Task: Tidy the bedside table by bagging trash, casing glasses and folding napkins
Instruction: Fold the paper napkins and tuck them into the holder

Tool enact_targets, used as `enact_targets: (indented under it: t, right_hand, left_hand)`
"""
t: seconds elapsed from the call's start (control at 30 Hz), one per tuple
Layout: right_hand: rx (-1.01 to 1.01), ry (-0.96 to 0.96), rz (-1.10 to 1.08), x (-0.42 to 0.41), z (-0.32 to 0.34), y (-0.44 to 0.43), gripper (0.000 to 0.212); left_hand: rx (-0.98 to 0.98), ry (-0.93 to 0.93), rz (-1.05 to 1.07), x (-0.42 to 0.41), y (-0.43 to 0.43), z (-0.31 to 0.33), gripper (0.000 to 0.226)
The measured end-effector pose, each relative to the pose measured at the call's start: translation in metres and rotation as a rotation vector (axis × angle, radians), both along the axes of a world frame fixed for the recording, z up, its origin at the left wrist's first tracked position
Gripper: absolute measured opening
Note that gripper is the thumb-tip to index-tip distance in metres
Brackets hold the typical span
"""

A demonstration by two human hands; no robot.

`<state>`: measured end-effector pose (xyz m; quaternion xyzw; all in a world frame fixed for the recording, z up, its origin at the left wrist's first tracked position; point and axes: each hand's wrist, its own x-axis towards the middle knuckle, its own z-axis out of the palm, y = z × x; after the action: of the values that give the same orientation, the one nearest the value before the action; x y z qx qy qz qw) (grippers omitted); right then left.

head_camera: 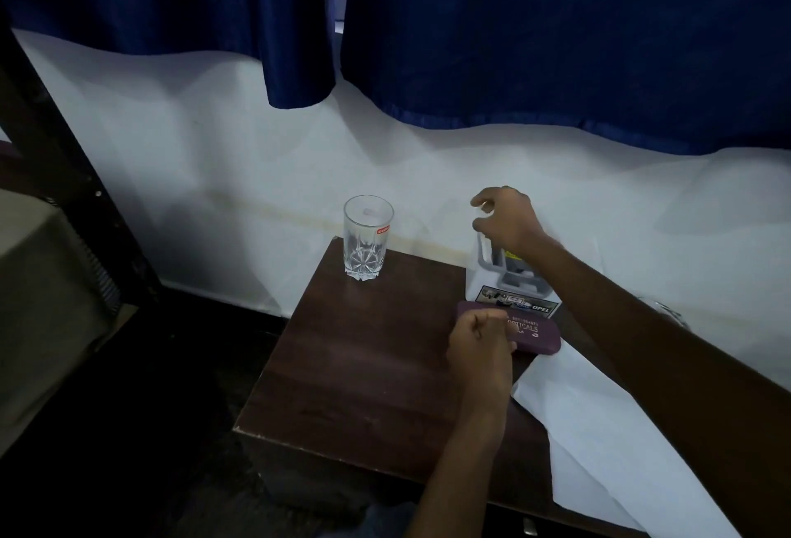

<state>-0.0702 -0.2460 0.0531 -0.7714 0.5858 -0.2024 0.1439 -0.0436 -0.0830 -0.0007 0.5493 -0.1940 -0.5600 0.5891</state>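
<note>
A purple glasses case (537, 335) printed "OPTICALS" lies near the right edge of the dark wooden bedside table (364, 370). My left hand (479, 342) is curled in a fist over the case's left end and seems to grip it. My right hand (507, 218) hovers higher up, over a grey and white object (505, 265) at the table's back right; its thumb and forefinger are curved apart with nothing plainly between them. A white napkin sheet (599, 435) spreads over the table's right side, partly under my right forearm. What the grey object is stays unclear.
An empty cut-glass tumbler (368, 238) stands at the table's back left corner. A printed card reading "OPEL" (520, 304) lies behind the case. Blue curtains (556, 32) hang over a white wall. Dark furniture (51, 178) stands at the left.
</note>
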Motion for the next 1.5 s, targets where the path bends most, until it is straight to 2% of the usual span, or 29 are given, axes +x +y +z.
enact_targets:
  t: [0.23,0.33,0.47,0.6,0.73,0.87,0.97,1.13,1.27,1.37,1.5]
  right_hand:
    - [0.264,-0.221,-0.068,-0.009,0.001,-0.003,0.039]
    - [0.241,-0.317,-0.075,-0.015,0.003,-0.001,0.041]
    - [0.154,-0.463,-0.17,-0.034,0.003,0.014,0.031]
    - [0.196,-0.68,-0.256,-0.071,-0.006,0.057,0.012]
    - [0.262,-0.851,-0.361,-0.105,-0.03,0.115,0.013]
    - [0.352,-0.863,-0.478,-0.127,-0.059,0.153,0.011]
    - [0.389,-0.769,-0.512,-0.143,-0.071,0.161,0.012]
    - [0.352,-0.581,-0.488,-0.177,-0.076,0.155,0.015]
    - [0.31,-0.783,-0.585,-0.204,-0.07,0.144,0.014]
    - [0.292,-0.778,-0.613,-0.217,-0.074,0.137,0.016]
    - [0.262,-0.549,-0.659,-0.236,-0.09,0.133,0.012]
  left_hand:
    - [0.008,-0.009,0.001,-0.001,-0.002,-0.002,0.016]
    - [0.004,-0.006,-0.005,0.0,-0.002,-0.001,0.017]
    - [-0.014,-0.008,-0.014,0.004,-0.001,0.0,0.02]
    - [-0.022,-0.03,-0.028,0.006,0.0,-0.001,0.018]
    - [-0.019,-0.09,-0.09,-0.001,0.002,-0.002,0.017]
    - [-0.008,-0.226,-0.213,-0.009,0.006,-0.004,0.015]
    - [0.021,-0.38,-0.298,-0.014,0.007,-0.008,0.016]
    - [0.017,-0.885,-0.586,-0.017,0.009,-0.028,0.023]
    - [0.004,-1.11,-0.677,-0.022,0.009,-0.052,0.029]
    - [-0.026,-1.172,-0.631,-0.027,0.009,-0.065,0.03]
    - [-0.032,-1.225,-0.604,-0.038,0.006,-0.071,0.031]
